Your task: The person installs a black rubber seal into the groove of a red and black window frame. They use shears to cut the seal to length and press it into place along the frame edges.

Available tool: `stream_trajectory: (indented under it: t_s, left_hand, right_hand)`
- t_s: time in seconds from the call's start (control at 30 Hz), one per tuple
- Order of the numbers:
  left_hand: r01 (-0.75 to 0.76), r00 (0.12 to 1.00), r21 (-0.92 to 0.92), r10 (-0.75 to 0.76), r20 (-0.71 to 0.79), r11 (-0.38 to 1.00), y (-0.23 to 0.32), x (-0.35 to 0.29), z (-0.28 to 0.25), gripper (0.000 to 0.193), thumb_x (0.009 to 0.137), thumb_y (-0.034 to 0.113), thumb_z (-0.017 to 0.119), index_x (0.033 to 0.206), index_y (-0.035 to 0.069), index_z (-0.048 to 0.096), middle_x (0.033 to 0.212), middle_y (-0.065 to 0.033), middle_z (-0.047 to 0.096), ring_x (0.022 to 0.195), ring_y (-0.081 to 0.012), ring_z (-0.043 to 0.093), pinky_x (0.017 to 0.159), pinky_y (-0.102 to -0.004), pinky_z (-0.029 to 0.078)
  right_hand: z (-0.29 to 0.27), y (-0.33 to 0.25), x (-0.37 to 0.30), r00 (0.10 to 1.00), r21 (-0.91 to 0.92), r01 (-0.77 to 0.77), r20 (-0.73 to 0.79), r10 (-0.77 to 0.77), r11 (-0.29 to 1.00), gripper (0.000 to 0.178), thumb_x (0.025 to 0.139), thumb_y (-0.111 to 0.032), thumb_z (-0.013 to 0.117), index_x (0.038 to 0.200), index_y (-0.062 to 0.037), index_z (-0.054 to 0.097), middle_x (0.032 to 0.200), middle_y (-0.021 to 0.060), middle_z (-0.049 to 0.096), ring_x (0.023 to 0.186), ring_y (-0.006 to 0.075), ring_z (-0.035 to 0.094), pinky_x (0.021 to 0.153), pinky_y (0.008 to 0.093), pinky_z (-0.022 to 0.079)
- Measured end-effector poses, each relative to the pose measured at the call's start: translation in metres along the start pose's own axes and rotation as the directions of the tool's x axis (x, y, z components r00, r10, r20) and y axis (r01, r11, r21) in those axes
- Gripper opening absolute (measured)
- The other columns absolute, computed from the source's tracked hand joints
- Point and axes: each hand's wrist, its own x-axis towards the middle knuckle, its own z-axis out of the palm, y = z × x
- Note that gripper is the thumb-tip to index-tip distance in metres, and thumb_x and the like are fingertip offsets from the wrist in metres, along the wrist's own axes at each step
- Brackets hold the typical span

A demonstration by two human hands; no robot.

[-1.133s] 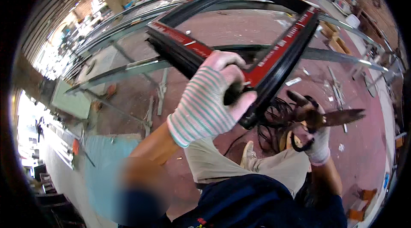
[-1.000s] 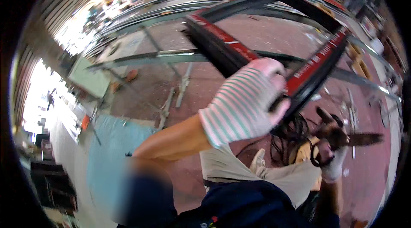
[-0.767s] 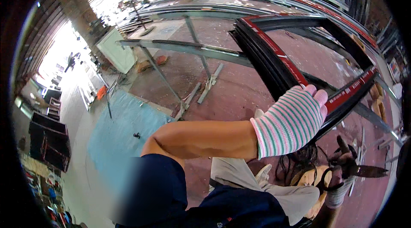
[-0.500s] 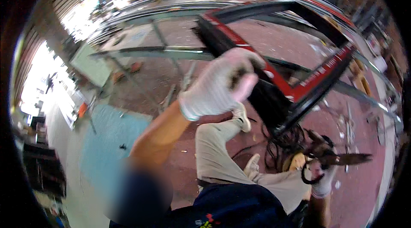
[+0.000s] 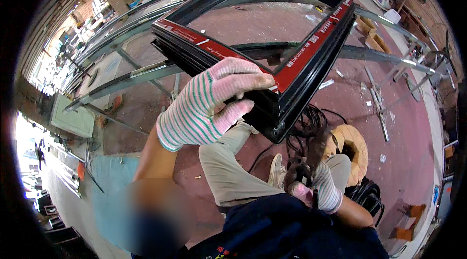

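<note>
A black rectangular frame point(image 5: 182, 57) with red printed film on its faces lies tilted on a metal rack. My left hand point(image 5: 209, 103), in a white and pink glove with green stripes, is at its near corner. The fingers rest over the top edge and the thumb is against the side. Low on the right, by my lap, my right hand point(image 5: 323, 188), gloved too, is closed round dark-handled scissors point(image 5: 318, 149). Their brownish blade points up and away from me; the fingers partly hide the handles.
Steel rack bars point(image 5: 384, 62) run crosswise under the frame. Tangled black cable point(image 5: 311, 120) and a brown ring-shaped roll point(image 5: 362, 149) lie by my legs. Metal strips point(image 5: 377, 105) and scraps are scattered on the reddish floor. Small cardboard boxes point(image 5: 374, 40) stand behind the rack's right side.
My left hand has gone from a curled shape above the frame's side to its near corner. The scissors have swung from pointing right to pointing up, closer to my lap. The view has shifted.
</note>
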Motion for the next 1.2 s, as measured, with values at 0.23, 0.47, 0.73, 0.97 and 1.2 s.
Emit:
stream_trajectory:
  t_s: [0.23, 0.47, 0.73, 0.97, 1.2]
  left_hand:
    - [-0.139, 0.989, 0.226, 0.124, 0.079, 0.964, 0.0, 0.009, 0.003, 0.04, 0.072, 0.013, 0.086, 0.109, 0.021, 0.076, 0.106, -0.0049, 0.062, 0.093, -0.0234, 0.062, 0.078, -0.0357, 0.053]
    - [-0.094, 0.996, 0.035, 0.094, 0.001, 0.995, -0.002, 0.008, 0.01, 0.033, 0.071, 0.007, 0.087, 0.098, 0.014, 0.07, 0.101, -0.0081, 0.069, 0.091, -0.0247, 0.069, 0.078, -0.0356, 0.057]
    - [-0.04, 0.997, 0.038, 0.042, -0.064, 0.998, -0.001, 0.005, 0.007, 0.03, 0.074, 0.007, 0.087, 0.098, 0.009, 0.069, 0.101, -0.0091, 0.073, 0.093, -0.0254, 0.071, 0.082, -0.036, 0.057]
    - [-0.01, 0.998, -0.06, 0.006, -0.056, 0.998, -0.007, 0.002, 0.005, 0.027, 0.075, 0.006, 0.086, 0.095, 0.007, 0.069, 0.1, -0.0086, 0.073, 0.094, -0.0235, 0.071, 0.083, -0.0349, 0.057]
    - [0.088, 0.99, -0.185, -0.106, -0.088, 0.979, -0.006, 0.002, 0.005, 0.023, 0.076, 0.004, 0.085, 0.093, 0.007, 0.069, 0.096, -0.0089, 0.073, 0.091, -0.0218, 0.071, 0.082, -0.0335, 0.056]
  right_hand:
    - [0.008, -0.013, 0.006, 0.994, 0.153, -0.102, -0.011, 0.105, 0.983, 0.044, 0.084, -0.037, 0.083, 0.097, -0.0028, 0.06, 0.07, -0.0022, 0.053, 0.066, 0.008, 0.043, 0.057, 0.0285, 0.04]
    - [0.012, 0.023, 0.003, 0.998, -0.145, -0.025, 0.046, 0.032, 0.989, 0.039, 0.074, -0.024, 0.084, 0.094, -0.0019, 0.059, 0.065, 0.0068, 0.05, 0.062, 0.0129, 0.047, 0.056, 0.0322, 0.041]
    - [0.015, -0.018, 0.008, 0.952, 0.182, -0.264, -0.111, 0.286, 0.947, 0.055, 0.077, -0.044, 0.087, 0.091, 0.0009, 0.058, 0.066, 0.0066, 0.053, 0.062, 0.014, 0.047, 0.054, 0.0329, 0.042]
    - [0.003, -0.033, 0.018, 0.957, -0.061, -0.213, -0.212, 0.196, 0.975, 0.074, 0.075, -0.05, 0.088, 0.11, 0.0088, 0.06, 0.079, 0.0069, 0.062, 0.074, 0.0108, 0.052, 0.061, 0.0292, 0.047]
    - [-0.004, -0.044, 0.025, 0.955, -0.087, -0.279, -0.134, 0.266, 0.956, 0.076, 0.078, -0.046, 0.087, 0.119, 0.0108, 0.06, 0.087, 0.0133, 0.066, 0.082, 0.0111, 0.057, 0.07, 0.0308, 0.053]
